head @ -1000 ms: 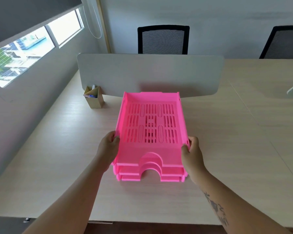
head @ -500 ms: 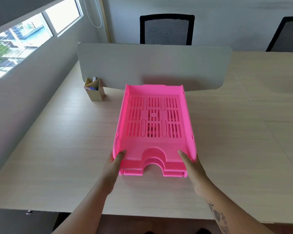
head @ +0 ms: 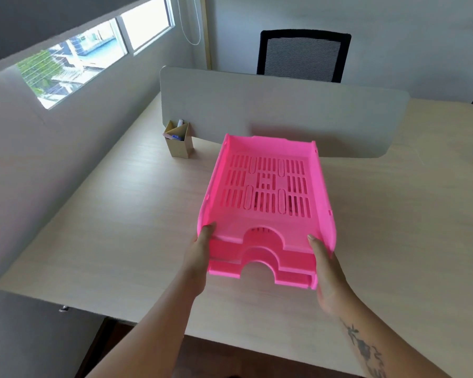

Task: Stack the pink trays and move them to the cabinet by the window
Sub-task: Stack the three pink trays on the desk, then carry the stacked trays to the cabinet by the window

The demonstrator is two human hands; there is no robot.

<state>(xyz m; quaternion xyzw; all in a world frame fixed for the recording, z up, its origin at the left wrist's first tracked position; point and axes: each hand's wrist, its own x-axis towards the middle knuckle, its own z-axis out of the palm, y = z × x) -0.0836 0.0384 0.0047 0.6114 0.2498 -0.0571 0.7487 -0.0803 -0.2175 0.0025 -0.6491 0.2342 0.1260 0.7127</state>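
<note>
The tabletop point(head: 99, 214) is pale wood, with a grey divider point(head: 257, 110) standing across it and a black chair point(head: 302, 54) behind. A window point(head: 74, 55) is on the left wall. The pink trays point(head: 265, 186) are nested in one stack, three front edges visible. The stack's long axis runs away from the person, slightly rotated clockwise, and its notched front points to the person. Half a second earlier it was lower and straighter; now the front is lifted above the tabletop. The floor of the top tray has many slots. A small cardboard holder point(head: 179, 143) stands near the divider. The left hand point(head: 197, 255) has its grip closed on the front left corner, the right hand point(head: 328, 271) on the front right corner.
</note>
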